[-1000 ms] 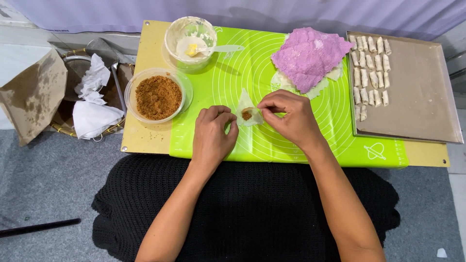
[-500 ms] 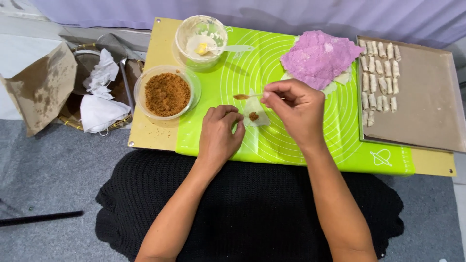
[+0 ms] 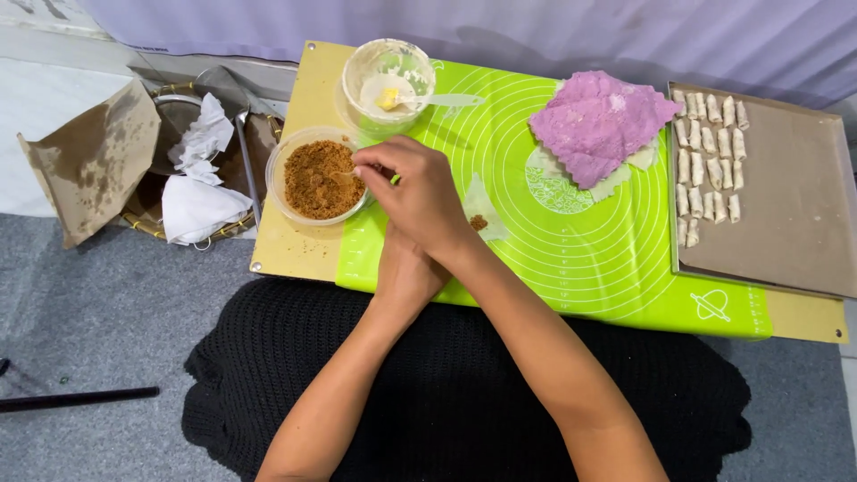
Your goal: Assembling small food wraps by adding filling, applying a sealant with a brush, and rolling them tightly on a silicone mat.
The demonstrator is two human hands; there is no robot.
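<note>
My right hand [image 3: 415, 192] reaches across to the left, its fingertips pinched at the near rim of a clear bowl [image 3: 278, 174] of brown crumbly filling [image 3: 317, 183]. It seems to hold a small spoon dipped in the filling. Under my right wrist lies my left hand [image 3: 406, 272], fingers hidden, resting on the green silicone mat [image 3: 580, 250]. Just right of my hands, a thin pale wrapper [image 3: 486, 201] lies on the mat with a small dab of filling on it.
A clear cup [image 3: 388, 76] with a yellow bit and a white spoon stands behind the bowl. A purple cloth [image 3: 598, 125] covers a stack of wrappers. At the right, a metal tray [image 3: 786, 223] holds several small rolls [image 3: 710, 161]. A basket [image 3: 201, 178] of crumpled paper sits left.
My right hand has left the wrapper and moved left to the filling bowl, crossing over my left hand. The wrapper now lies uncovered on the mat.
</note>
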